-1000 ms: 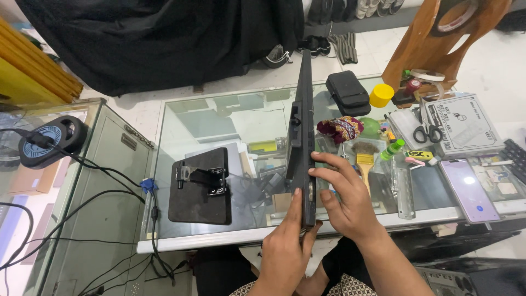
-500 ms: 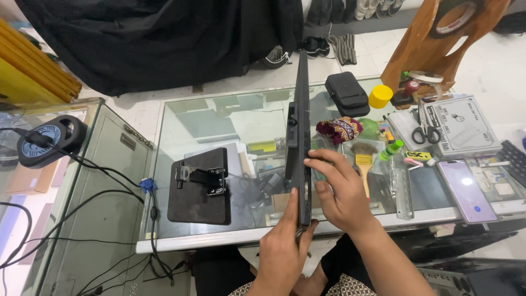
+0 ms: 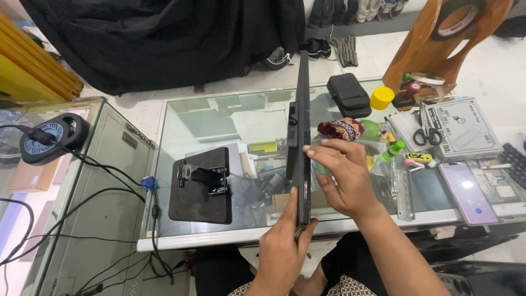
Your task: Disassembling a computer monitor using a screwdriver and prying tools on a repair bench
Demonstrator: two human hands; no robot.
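Head view. A black flat monitor (image 3: 301,137) stands on edge, upright, near the middle of the glass worktop (image 3: 181,118), and is seen edge-on with its thin side toward the camera. The left hand (image 3: 282,246) is closed around the monitor's near lower edge, thumb on one face and fingers on the other. The right hand (image 3: 342,175) lies against the monitor's right face; its fingertips (image 3: 311,153) touch the edge about halfway up, and its grip is loose, fingers half curled, not clamped around the panel.

To the left of the monitor, a black stand base (image 3: 200,186) with a metal bracket lies flat on the glass, apart from the panel. To the right are a black pouch (image 3: 348,95), a yellow cap (image 3: 381,97), scissors (image 3: 424,135) on a printed box, and a smartphone (image 3: 466,192) near the worktop's front edge. A small fan (image 3: 49,137) sits on the adjoining glass case at far left.
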